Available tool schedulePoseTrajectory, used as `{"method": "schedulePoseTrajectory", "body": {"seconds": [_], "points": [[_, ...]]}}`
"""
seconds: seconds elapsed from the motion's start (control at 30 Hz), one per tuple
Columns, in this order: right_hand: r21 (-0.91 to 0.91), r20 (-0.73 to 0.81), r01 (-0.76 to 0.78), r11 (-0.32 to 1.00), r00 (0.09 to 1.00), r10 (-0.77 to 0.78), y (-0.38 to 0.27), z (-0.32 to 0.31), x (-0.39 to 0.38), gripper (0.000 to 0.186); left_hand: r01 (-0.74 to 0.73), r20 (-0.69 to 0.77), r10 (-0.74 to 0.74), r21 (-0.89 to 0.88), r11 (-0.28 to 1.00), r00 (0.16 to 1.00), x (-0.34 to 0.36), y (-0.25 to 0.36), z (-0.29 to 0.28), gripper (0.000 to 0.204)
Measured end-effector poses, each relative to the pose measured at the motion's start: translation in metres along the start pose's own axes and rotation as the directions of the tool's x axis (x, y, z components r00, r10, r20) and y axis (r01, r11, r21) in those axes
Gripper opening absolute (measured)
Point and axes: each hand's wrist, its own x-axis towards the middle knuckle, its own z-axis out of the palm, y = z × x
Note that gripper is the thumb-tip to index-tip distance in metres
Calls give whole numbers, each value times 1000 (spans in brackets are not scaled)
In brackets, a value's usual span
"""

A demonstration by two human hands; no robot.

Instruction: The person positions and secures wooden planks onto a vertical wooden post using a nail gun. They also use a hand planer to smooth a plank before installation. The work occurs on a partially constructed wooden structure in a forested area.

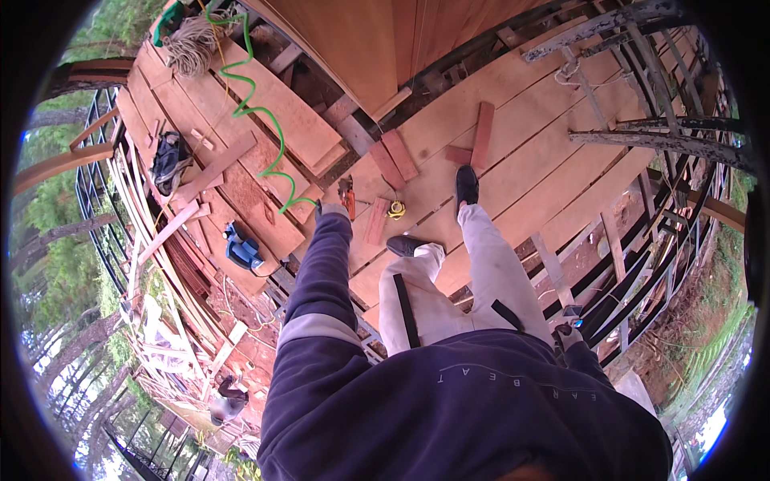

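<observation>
My left arm reaches forward, and my gloved left hand [330,210] is closed round an orange-red nail gun [347,197], pointed away from me. A green coiled air hose [278,134] runs down to this hand. Beside the nail gun lie a short reddish board [376,220] and a yellow tape measure [396,210] on the plank deck [513,180]. My right hand [570,336], also gloved, hangs low at my right side near the deck's open framing. It is small in view, with a dark object close to it, and its fingers cannot be made out.
Short boards [387,166] lie ahead of my feet. At the left are a blue power tool [242,250], a dark bag [170,163], loose planks [277,108] and coiled rope [192,46]. Wooden panelling [353,40] rises ahead. Dark metal framing [666,144] and open gaps border the right.
</observation>
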Motion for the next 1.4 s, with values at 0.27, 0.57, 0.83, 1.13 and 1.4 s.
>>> {"method": "schedulePoseTrajectory", "body": {"seconds": [0.27, 0.57, 0.83, 1.13, 1.4], "points": [[-103, -125, -56, 993, 991, 43, 1, 26, 51, 25, -52, -187, 121, 334, 941, 975, 40, -32, 21, 33], [-7, -106, 61, 998, 992, -61, -10, 49, 29, 30, -61, 261, 94, -135, 989, 961, -61, 22, -10, 50], [-44, -154, -62, 997, 987, 54, 52, 151, 41, 37, -453, -38, 474, -372, 810, 879, -201, 96, 3, 42], [131, -235, 128, 983, 967, -94, -111, -75, 8, 37, -535, -323, 471, -724, 435, 821, -204, 135, -171, 22], [638, -382, 209, 741, 922, 69, -63, -155, 3, 38, -966, -888, 405, 138, -217, -218, -469, 380, -544, 34]]}}
